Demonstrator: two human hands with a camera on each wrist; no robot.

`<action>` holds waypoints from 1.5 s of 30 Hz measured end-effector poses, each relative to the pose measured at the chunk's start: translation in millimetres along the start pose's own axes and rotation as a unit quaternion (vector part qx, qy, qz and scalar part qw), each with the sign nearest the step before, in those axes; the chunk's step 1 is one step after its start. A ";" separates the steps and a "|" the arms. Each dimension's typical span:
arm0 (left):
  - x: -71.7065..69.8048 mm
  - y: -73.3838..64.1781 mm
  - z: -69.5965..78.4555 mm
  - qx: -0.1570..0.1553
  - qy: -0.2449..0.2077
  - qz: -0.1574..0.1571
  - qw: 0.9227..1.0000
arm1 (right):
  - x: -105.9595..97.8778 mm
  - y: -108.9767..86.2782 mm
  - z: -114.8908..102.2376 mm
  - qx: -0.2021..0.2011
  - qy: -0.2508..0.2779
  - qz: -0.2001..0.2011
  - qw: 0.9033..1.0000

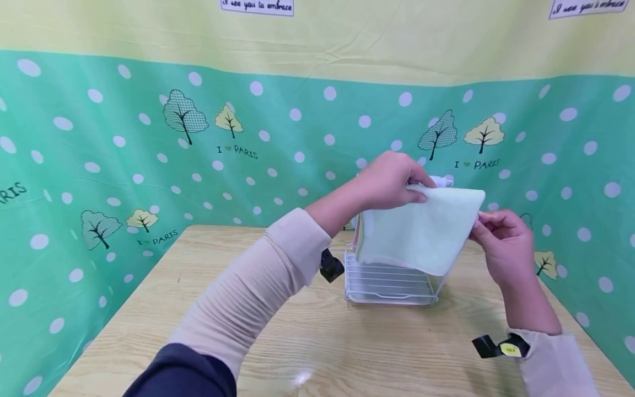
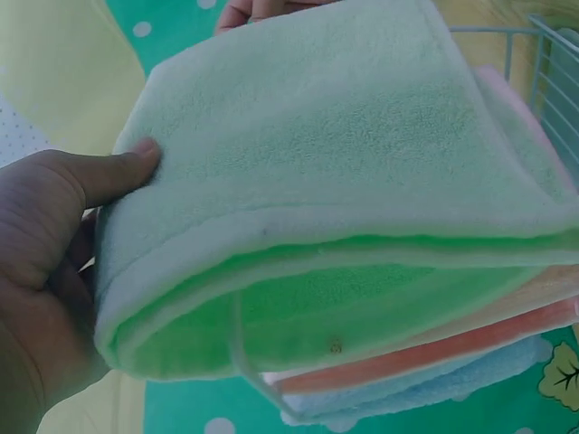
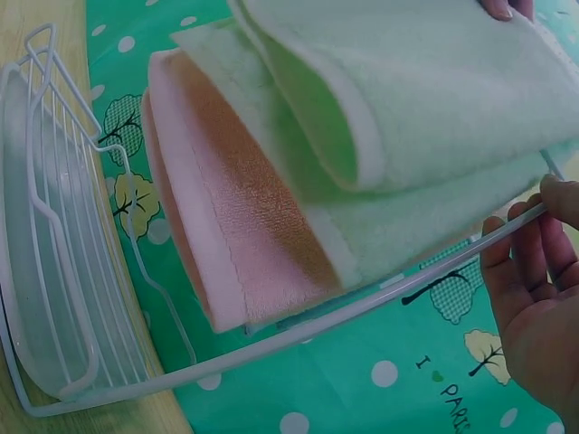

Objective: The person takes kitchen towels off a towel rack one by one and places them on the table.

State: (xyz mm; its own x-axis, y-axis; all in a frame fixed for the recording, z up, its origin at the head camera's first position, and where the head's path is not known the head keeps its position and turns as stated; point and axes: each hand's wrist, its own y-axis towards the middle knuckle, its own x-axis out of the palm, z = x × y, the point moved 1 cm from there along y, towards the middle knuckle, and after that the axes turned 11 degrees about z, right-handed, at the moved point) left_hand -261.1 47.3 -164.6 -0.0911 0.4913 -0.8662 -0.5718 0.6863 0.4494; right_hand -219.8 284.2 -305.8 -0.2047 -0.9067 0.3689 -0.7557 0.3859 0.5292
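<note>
My left hand (image 1: 392, 179) pinches the top edge of a folded light green towel (image 1: 421, 229), thumb on its near face. The towel slants down in front of a white wire rack (image 1: 392, 298) on the table. With thumb and fingers, my right hand (image 1: 506, 242) grips the rack's white side rod (image 3: 362, 312). Behind the green towel hang other folded towels: a pink-orange towel (image 3: 249, 217) and, in the left wrist view, a light blue towel (image 2: 425, 384). The green towel hides much of the rack's upper part in the head view.
The rack's lower wire shelf has a pale tray (image 3: 27, 226) under it. A wooden table (image 1: 317, 342) spreads around the rack. Behind and beside it hangs a green and yellow curtain (image 1: 307, 127) with dots and trees.
</note>
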 end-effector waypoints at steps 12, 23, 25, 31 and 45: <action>-22.6 -9.7 -9.4 -0.016 -0.063 0.029 0.997 | -2.3 -1.6 4.5 -0.006 0.001 -0.005 1.000; -29.9 -25.7 -32.3 -0.126 -0.285 0.086 0.946 | -1.2 -1.9 2.8 0.004 -0.014 0.004 1.000; -31.1 -29.7 -37.0 -0.131 -0.326 0.106 0.930 | -0.6 -1.8 2.5 0.003 -0.012 0.004 1.000; -34.2 -40.6 -47.4 -0.128 -0.422 0.171 0.881 | 1.1 -1.4 2.5 -0.008 0.009 -0.005 1.000; -45.1 -61.1 -51.5 -0.104 -0.491 0.262 0.825 | 0.3 0.5 3.7 -0.026 0.045 -0.027 0.998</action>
State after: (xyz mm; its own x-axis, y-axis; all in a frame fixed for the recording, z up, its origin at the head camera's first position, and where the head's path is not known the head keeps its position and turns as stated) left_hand -264.0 -44.4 -164.3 0.2752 0.9585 0.0746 -0.8002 0.1854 0.5703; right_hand -222.5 283.5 -308.3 -0.1051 -0.9085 0.4045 -0.7310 0.3464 0.5880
